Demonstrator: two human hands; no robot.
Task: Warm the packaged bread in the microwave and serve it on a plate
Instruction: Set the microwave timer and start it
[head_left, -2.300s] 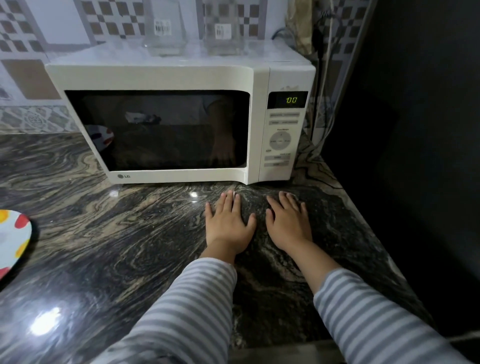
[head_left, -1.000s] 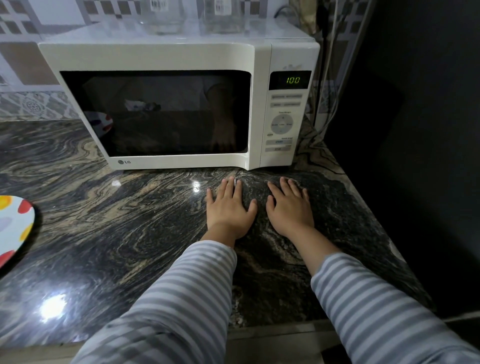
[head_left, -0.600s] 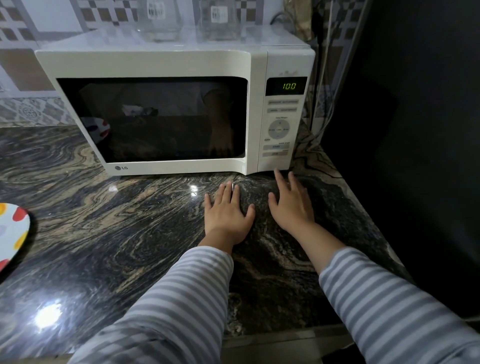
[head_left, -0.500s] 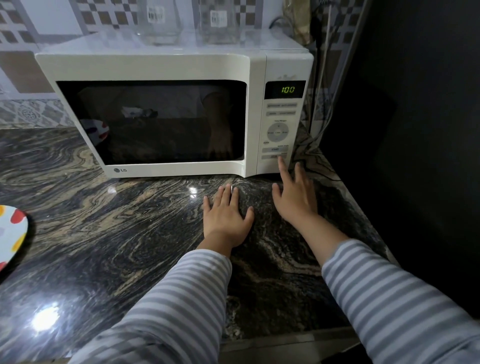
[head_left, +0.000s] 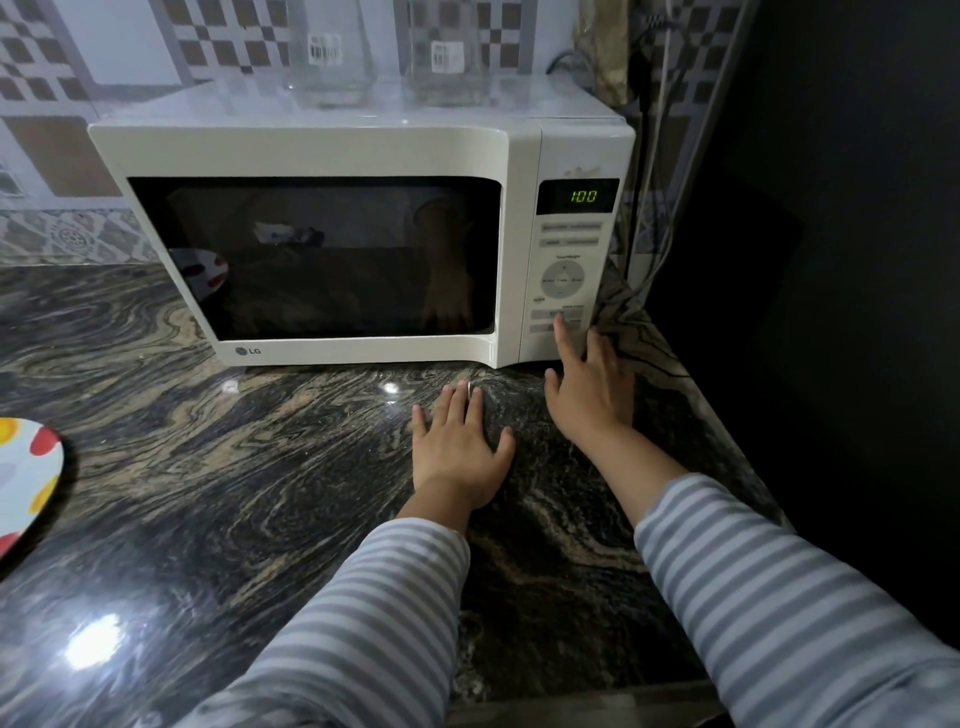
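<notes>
While the left hand lies flat on the dark marbled counter, palm down with its fingers straight and slightly spread, the right hand reaches up to the white microwave. Its index finger is stretched out, and the tip touches the lower buttons of the control panel; the other fingers are loosely extended and hold nothing. Both arms wear grey striped sleeves. The microwave door is closed, and its dark glass shows only reflections, so I cannot tell whether the packaged bread is inside; no bread shows anywhere else on the counter. The green display reads 1:00. At the far left edge of the counter, well apart from the hands, sits a white plate with red and yellow spots, partly cut off by the frame. Two clear glass containers with barcode labels stand on top of the microwave, and cables hang down the wall just beside its right side.
</notes>
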